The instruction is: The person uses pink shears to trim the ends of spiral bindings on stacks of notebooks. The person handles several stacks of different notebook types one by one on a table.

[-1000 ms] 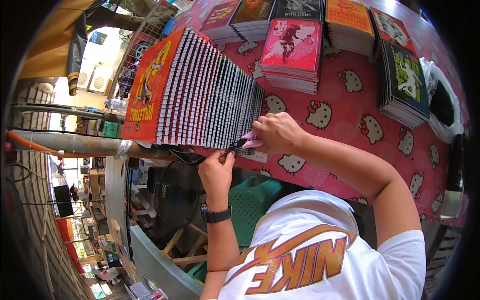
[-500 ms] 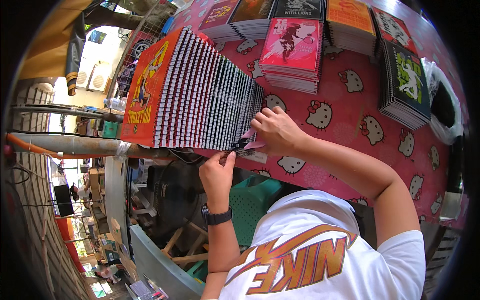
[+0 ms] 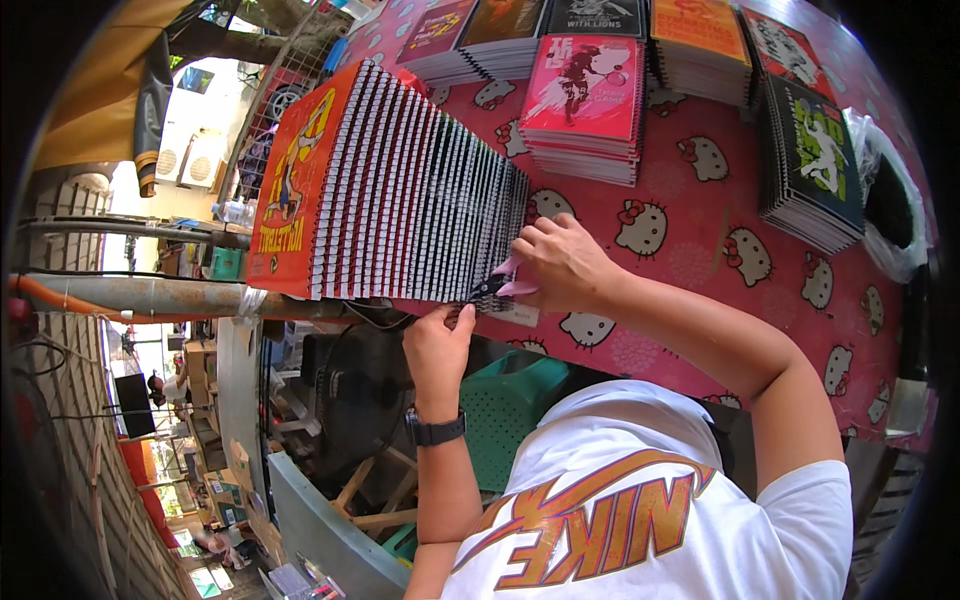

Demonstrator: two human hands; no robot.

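Beside notebook stack (image 3: 400,200), worker's right hand (image 3: 565,262) clasps pink-handled pliers (image 3: 487,287), likely light, rigid, best held by handles (image 3: 519,288); cannot tell whether left hand (image 3: 437,342) pinches anything.

A green perforated plastic chair (image 3: 497,430) stands at the near edge of the pink-clothed table (image 3: 690,262). Left of the table run a metal pipe (image 3: 190,302) and a wire-mesh grille (image 3: 302,62); beyond them, a sunlit pale wall (image 3: 203,128).

Glossy notebook covers (image 3: 290,190), plastic tool handles (image 3: 519,288)
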